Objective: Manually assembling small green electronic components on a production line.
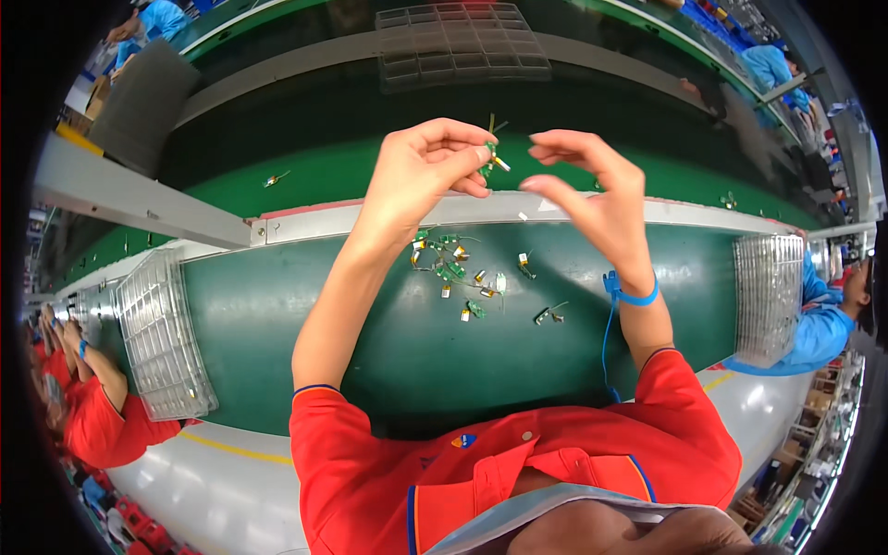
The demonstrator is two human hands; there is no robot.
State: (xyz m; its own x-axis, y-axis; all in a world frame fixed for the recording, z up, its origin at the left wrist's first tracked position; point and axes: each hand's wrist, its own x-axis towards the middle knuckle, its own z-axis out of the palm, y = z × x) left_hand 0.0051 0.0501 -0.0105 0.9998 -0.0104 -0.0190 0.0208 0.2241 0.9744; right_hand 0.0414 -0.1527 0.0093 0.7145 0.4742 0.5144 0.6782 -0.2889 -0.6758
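Observation:
My left hand (435, 166) pinches a small green circuit board (488, 163) with thin wires and a small silver-white part at its side, held up over the rail of the bench. Just to its right, my right hand (592, 176) holds nothing; its thumb and fingers are apart and face the board. A blue wrist strap (636, 290) with a cord circles my right wrist. Below both hands, a loose pile of similar circuit boards (451, 270) with wires and small silver parts lies on the green bench (398, 351). Single boards lie a little apart from the pile.
Clear plastic compartment trays stand at the bench's left (165, 333) and right (770, 296); another tray (462, 46) lies beyond the belt. Past the pale rail, a green conveyor belt (324, 171) carries a few boards. A metal post (139, 190) slants in from the left. Co-workers sit on both sides.

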